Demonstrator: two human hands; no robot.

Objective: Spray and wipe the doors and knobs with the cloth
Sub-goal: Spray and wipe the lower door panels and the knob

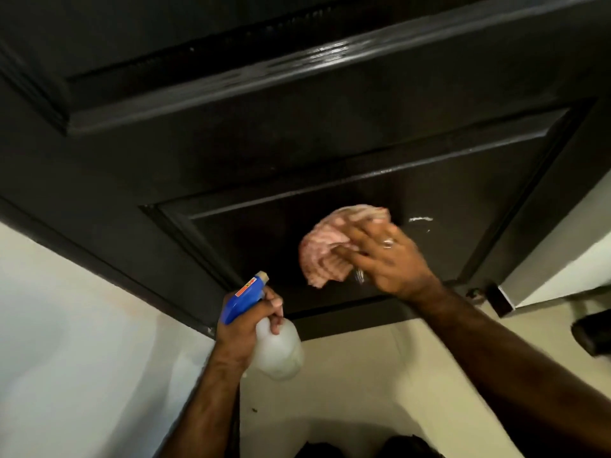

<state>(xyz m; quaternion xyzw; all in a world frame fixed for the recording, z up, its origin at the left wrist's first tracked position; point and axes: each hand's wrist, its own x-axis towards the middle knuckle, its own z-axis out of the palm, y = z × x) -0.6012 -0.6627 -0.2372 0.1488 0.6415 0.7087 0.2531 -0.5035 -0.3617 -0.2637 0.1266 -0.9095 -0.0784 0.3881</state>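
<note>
A dark panelled door (297,153) fills most of the head view. My right hand (386,256) presses a crumpled pink cloth (327,249) against the door's lower recessed panel; the picture is blurred there. A white streak of spray (420,219) sits on the panel just right of the cloth. My left hand (246,322) grips a clear spray bottle (279,350) with a blue trigger head (244,297), held below and left of the cloth, nozzle pointing up toward the door. No knob is in view.
A pale wall (66,325) stands to the left of the door frame. Light floor tiles (347,385) lie below. At the right, a white wall edge (562,239) and a dark object (591,332) on the floor.
</note>
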